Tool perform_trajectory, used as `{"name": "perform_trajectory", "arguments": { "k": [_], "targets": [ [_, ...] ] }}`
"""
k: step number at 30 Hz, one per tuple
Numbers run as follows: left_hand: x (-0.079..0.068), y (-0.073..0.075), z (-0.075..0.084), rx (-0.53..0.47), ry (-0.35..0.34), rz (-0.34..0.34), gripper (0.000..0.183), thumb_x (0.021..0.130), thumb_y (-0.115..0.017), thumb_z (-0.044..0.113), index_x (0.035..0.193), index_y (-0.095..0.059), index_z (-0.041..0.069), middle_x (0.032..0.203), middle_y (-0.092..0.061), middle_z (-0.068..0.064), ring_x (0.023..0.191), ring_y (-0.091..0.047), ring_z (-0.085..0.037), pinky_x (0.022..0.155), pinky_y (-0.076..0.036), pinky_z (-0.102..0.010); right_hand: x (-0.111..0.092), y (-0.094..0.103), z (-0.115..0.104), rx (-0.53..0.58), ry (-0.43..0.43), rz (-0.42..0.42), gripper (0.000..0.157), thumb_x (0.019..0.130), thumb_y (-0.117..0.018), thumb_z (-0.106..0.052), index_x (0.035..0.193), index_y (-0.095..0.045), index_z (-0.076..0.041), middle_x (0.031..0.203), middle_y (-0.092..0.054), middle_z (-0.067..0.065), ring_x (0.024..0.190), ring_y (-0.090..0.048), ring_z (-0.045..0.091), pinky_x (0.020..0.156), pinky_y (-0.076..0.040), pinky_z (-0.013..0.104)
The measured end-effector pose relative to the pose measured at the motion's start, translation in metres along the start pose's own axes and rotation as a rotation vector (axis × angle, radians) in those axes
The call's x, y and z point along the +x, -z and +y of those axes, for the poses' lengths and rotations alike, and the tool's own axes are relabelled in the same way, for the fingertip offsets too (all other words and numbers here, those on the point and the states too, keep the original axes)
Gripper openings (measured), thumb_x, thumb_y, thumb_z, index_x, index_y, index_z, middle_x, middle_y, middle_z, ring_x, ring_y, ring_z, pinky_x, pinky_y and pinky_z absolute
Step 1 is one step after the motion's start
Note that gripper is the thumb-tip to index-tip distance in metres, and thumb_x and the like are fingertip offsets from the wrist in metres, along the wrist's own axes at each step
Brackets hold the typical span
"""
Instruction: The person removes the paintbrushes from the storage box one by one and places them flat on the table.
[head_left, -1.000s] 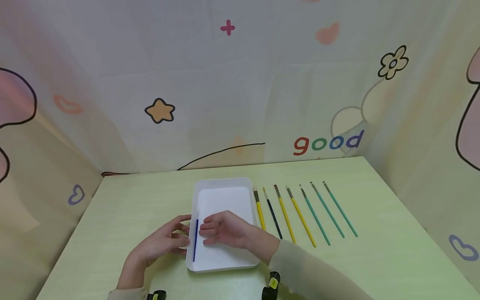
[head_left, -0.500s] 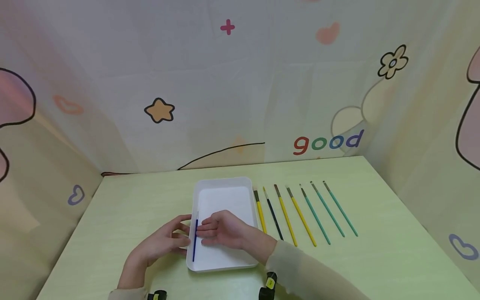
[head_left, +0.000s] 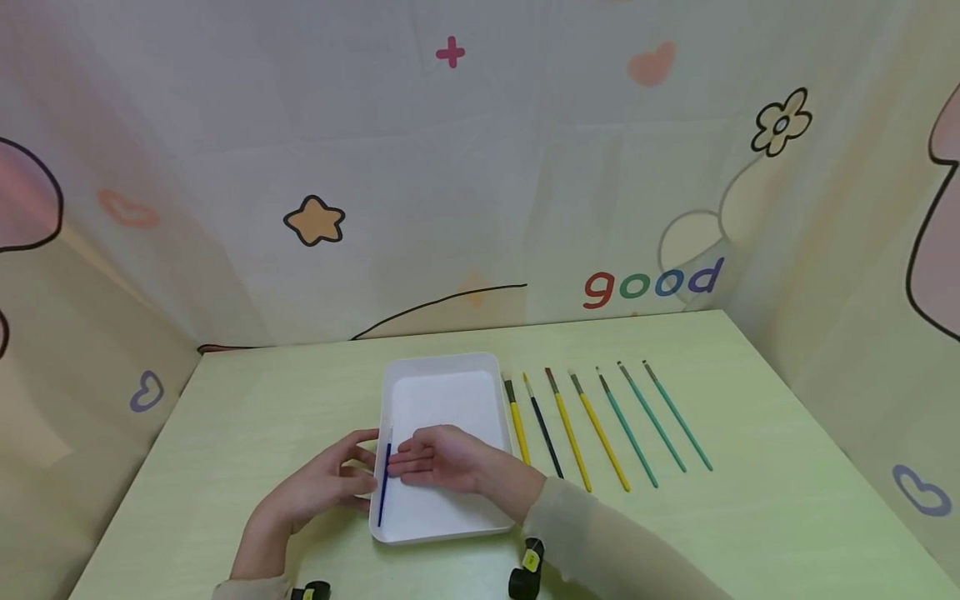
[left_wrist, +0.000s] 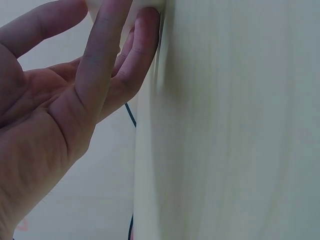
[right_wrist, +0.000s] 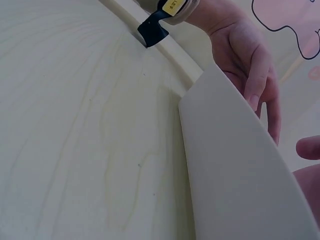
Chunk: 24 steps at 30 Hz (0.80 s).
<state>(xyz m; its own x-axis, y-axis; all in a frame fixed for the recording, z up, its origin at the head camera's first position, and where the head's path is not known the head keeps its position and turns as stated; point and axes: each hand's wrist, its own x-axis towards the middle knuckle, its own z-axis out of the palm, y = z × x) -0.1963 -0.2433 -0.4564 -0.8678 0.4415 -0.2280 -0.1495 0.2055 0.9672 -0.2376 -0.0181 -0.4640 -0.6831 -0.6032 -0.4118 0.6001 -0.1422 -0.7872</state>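
Note:
A thin paintbrush with a dark blue handle (head_left: 382, 498) lies lengthwise along the left inner side of the white tray (head_left: 442, 392). My right hand (head_left: 450, 458) reaches over the tray from the right. Its fingers are extended, with the tips at the handle's upper part, touching or nearly touching it. Outside the tray, my left hand (head_left: 318, 482) has loosely bent fingers against the left wall. The left wrist view shows the left hand's fingers (left_wrist: 97, 65) by the tray. In the right wrist view, the tray's outer wall (right_wrist: 235, 165) hides most of the right hand.
Several paintbrushes lie in a slanted row right of the tray: yellow-handled (head_left: 567, 429), black-handled (head_left: 545, 433) and teal-handled (head_left: 678, 417) ones. My right forearm passes over the table (head_left: 810, 500) near their lower ends. A printed curtain (head_left: 480, 167) encloses the table's back and sides.
My right hand has slid slightly left to the blue paintbrush, and the brush's lower end has shifted a little toward the tray's left wall. My left hand stays at that wall.

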Motion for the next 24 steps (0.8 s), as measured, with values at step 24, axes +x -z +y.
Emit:
{"name": "perform_trajectory", "arguments": {
  "k": [24],
  "targets": [
    [-0.0013,0.001,-0.0009,-0.001,-0.011,-0.007,0.067,0.097,-0.063,0.001,0.155,-0.03,0.0,0.128,-0.047,-0.027,0.109,-0.062,-0.034,0.084,-0.06,-0.047,0.0051,-0.01,-0.0004,-0.239,0.037,0.012,0.026,0.102,-0.053,0.0,0.122,-0.062,0.014,0.104,-0.07,0.019,0.097,-0.07,0.026,0.093,-0.057,0.042]
  ]
}}
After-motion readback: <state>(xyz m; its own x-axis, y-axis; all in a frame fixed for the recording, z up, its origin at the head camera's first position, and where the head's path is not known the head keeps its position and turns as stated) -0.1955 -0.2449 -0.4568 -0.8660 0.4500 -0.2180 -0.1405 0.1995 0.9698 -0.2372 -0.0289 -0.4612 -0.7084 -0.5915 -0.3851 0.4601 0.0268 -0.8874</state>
